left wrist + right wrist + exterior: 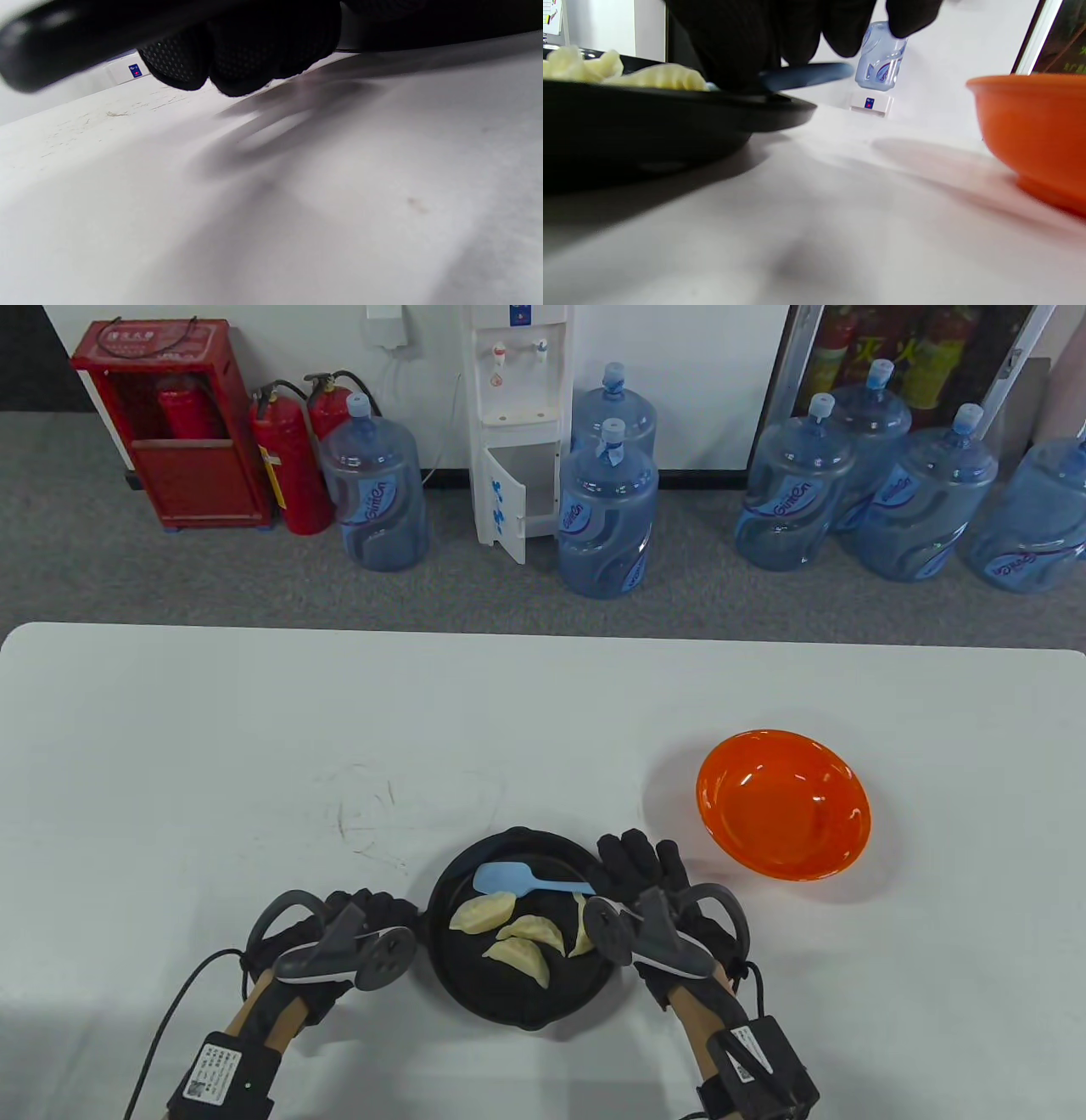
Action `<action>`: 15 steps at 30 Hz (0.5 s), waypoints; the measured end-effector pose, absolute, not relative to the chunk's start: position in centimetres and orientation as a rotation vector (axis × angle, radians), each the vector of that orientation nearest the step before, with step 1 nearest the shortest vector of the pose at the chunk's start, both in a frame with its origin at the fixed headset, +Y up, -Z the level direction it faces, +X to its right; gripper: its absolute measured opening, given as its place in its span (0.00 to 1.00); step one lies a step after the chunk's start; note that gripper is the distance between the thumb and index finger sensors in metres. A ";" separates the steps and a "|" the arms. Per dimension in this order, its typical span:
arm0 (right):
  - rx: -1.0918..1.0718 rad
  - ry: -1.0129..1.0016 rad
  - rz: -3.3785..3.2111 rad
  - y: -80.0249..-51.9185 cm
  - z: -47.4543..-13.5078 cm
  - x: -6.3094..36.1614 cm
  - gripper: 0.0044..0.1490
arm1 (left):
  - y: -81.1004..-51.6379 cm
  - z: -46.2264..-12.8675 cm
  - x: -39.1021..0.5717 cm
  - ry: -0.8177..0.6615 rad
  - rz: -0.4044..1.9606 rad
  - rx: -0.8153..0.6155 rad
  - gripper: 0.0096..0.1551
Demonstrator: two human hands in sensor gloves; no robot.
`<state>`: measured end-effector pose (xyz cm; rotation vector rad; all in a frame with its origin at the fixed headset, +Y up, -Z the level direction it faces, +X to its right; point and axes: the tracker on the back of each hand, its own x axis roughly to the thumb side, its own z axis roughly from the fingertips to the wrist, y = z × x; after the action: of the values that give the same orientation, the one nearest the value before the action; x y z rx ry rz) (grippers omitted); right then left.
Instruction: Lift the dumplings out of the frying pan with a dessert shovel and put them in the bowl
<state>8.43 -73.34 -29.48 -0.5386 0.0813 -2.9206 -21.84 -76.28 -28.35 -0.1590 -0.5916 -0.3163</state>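
- Both wrists are entering at the near table edge, frying pan (519, 933) sitting between them.
- Dessert shovel (526, 882) is lying across the pan's far side, long axis left-right, handle pointing at my right hand (649, 891).
- Right hand is nearer, fingers reaching over the handle; whether they are gripping it I cannot tell.
- Left hand (356, 937) is resting loosely curled beside the pan rim, holding nothing.
- Four dumplings (517, 937) are sitting in the pan; bowl (783, 806) is waiting empty, far right.

You've got a white worktop (254, 729) with faint scuffs near its middle. Behind it, grey carpet (85, 560) runs to a white wall (662, 356). Along the wall: red cabinet (170, 432), two red extinguishers (288, 466), white water dispenser (517, 415) with its lower door open, and several blue water jugs (377, 487). Even, soft light.
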 end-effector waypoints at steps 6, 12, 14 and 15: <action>-0.537 -0.012 -2.922 -73.5 -30.4 7.7 0.29 | -76.3 -28.3 -21.8 -0.593 -0.323 -0.159 0.32; -0.539 -0.094 -2.914 -73.6 -30.7 7.1 0.31 | -76.2 -28.3 -21.8 -0.593 -0.323 -0.163 0.32; -0.532 -0.102 -2.905 -73.7 -30.8 6.8 0.32 | -76.3 -28.3 -21.7 -0.592 -0.323 -0.165 0.32; -0.534 -0.099 -2.892 -73.7 -30.9 6.8 0.32 | -76.3 -28.4 -21.7 -0.591 -0.324 -0.168 0.32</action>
<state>6.75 -73.67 -30.86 -0.5337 -0.0987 -2.8924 -21.75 -76.32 -28.36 -0.1679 -0.5906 -0.3240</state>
